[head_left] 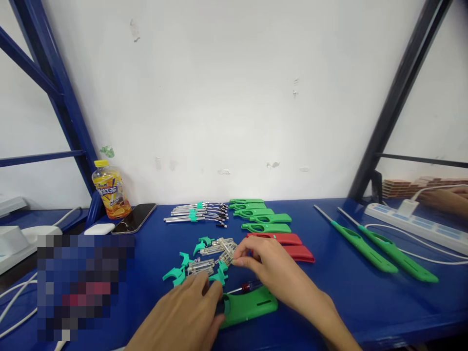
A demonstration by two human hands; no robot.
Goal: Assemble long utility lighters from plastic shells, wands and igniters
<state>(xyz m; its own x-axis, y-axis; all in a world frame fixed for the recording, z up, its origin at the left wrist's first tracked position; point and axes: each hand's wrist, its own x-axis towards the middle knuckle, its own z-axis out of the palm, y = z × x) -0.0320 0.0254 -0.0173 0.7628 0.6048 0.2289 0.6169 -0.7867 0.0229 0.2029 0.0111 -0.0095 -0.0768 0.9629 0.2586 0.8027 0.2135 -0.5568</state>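
So two green lighters [365,247] look fully put together on the right of the surface [153,263]. Left hand's [186,312] on an unfinished green casing [250,306], right hand [268,261] pinches a clear part [227,249]; loose casings [266,227] and metal rods [197,212] look unassembled.

Green casing [252,306]: elongated, dark slot near its rounded end; lies on the blue table [321,278], inner end partly hidden at the left hand [193,304], slotted end extending right of that grip. Clear plastic part [227,252]: transparent, at the right hand's [276,261] fingertips, extending left
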